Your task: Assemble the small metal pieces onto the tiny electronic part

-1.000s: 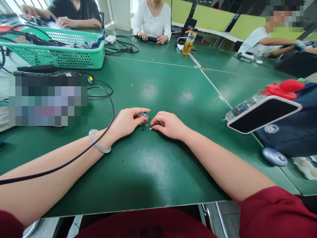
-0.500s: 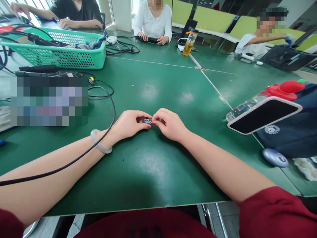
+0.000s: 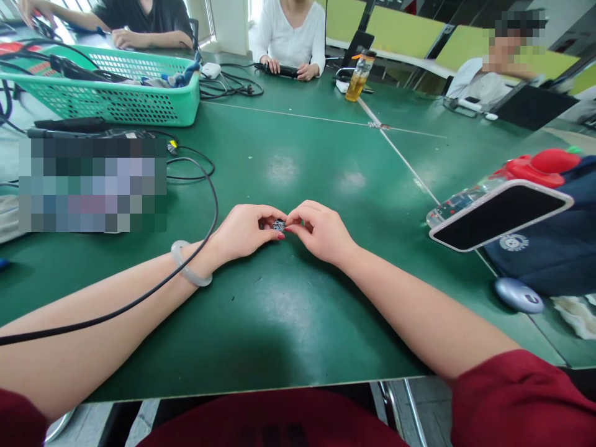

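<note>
Over the middle of the green table [image 3: 288, 316] my two hands meet at a small dark-and-silver patterned piece [image 3: 279, 225], too small to name. My left hand [image 3: 242, 231] curls its thumb and fingers round the piece from the left. Thumb and forefinger of my right hand [image 3: 323, 231] are pinched together at its right edge; whether they grip the piece itself is hard to see. A pale bangle [image 3: 190, 264] circles my left wrist, and a black cable [image 3: 139, 302] passes across that forearm.
On the left stand a green basket [image 3: 125, 102] of cables and a pixelated block [image 3: 93, 186]. To the right are a phone [image 3: 500, 216], a red-lidded bottle [image 3: 535, 166], a dark bag [image 3: 549, 254] and a mouse [image 3: 518, 294]. Several people sit across the table, near a drink bottle [image 3: 357, 81].
The small patterned piece looks slightly turned between my fingers. Both hands stay in nearly the same place. At the far right, a person's arm and a dark panel have shifted.
</note>
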Available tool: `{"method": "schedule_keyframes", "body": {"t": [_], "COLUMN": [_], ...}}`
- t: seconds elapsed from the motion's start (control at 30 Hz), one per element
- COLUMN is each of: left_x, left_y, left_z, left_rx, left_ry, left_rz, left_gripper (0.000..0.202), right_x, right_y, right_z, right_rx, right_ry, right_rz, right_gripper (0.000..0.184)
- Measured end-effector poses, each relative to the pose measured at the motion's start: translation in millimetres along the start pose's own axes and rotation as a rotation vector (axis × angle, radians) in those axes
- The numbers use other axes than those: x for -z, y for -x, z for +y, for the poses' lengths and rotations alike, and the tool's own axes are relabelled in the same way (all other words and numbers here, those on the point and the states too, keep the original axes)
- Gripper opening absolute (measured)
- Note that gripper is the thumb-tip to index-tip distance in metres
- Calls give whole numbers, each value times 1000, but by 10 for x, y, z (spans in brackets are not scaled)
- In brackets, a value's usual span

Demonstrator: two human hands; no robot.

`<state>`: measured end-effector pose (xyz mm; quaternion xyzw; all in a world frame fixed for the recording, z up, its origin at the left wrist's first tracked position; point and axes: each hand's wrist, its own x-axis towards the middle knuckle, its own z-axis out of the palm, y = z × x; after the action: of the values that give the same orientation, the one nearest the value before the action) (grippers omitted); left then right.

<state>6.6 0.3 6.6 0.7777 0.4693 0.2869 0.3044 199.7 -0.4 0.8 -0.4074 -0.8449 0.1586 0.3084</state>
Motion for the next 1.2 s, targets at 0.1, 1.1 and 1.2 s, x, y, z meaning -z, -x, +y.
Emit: {"method": "schedule_keyframes", "body": {"t": [0.1, 1.1, 1.2], "left_x": [-10, -8, -8], "left_y": [-14, -61, -48], "left_z": [-13, -73, -54], "left_rx": [39, 151, 144], "left_ry": [61, 111, 92], "left_rz": [38, 173, 123], "left_gripper": [27, 37, 36], "right_x": [-9, -113, -80], "right_y": [-5, -92, -84], "right_z": [12, 55, 15], "right_rx": [-12, -16, 8], "right_ry": [11, 238, 166], "right_rz": [16, -40, 70], "right_gripper": [9, 16, 18]}}
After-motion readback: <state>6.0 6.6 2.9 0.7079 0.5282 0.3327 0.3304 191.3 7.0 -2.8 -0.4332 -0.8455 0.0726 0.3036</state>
